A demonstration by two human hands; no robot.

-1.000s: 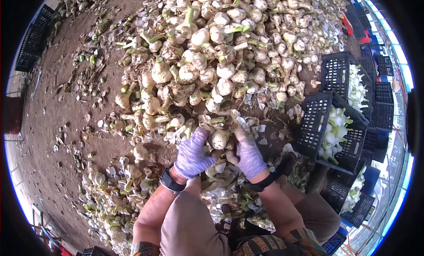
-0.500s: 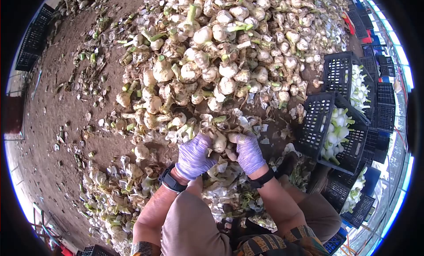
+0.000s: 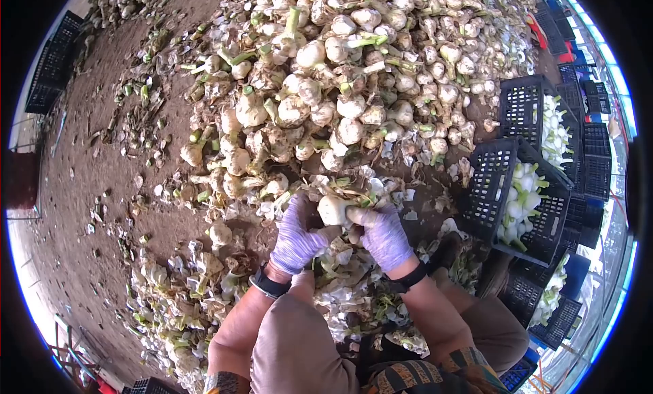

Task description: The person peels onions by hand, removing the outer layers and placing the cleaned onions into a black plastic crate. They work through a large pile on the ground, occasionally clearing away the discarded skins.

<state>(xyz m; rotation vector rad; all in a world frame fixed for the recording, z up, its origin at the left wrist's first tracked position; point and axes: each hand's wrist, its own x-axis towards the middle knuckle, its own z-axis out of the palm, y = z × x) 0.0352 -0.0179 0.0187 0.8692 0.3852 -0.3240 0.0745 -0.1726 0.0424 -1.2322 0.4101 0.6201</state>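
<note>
Both hands wear light purple gloves with dark fingertips and meet around one pale bulb [image 3: 332, 209] at the near edge of a big heap of bulbs [image 3: 309, 91]. My right hand [image 3: 383, 234] grips the bulb from its right side, thumb pressed on it. At its lower left, my left hand [image 3: 296, 237] is curled, with the fingertips under the bulb. Dry leaves and stalk lie just behind the bulb. Beneath and between the wrists are peeled skins [image 3: 340, 265].
Black crates [image 3: 490, 183] with cleaned white bulbs [image 3: 522, 200] stand at the right. More peelings [image 3: 180, 292] lie at the lower left. A dark crate [image 3: 54, 60] stands at the far left. My knees [image 3: 299, 339] are below the hands.
The bulb between my hands has been turned and shows more of its pale side. My left fingers have opened slightly and shifted, and the right thumb lies further across the bulb.
</note>
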